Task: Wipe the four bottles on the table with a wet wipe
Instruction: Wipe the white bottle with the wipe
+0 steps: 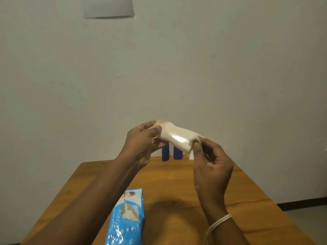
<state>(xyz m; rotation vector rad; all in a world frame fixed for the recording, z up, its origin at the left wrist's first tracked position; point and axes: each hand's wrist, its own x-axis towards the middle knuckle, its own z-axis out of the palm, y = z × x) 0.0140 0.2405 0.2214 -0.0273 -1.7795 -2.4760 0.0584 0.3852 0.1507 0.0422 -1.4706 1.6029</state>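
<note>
Head view: I have a white bottle lifted above the table, my left hand closed around its yellow-capped end, my right hand pinching what looks like the wet wipe against its base. Two blue bottles stand at the far edge (a fourth is barely visible behind my hand). Wipe pack lies near left. I judge the wiping mid-course, with bottles left.
</note>
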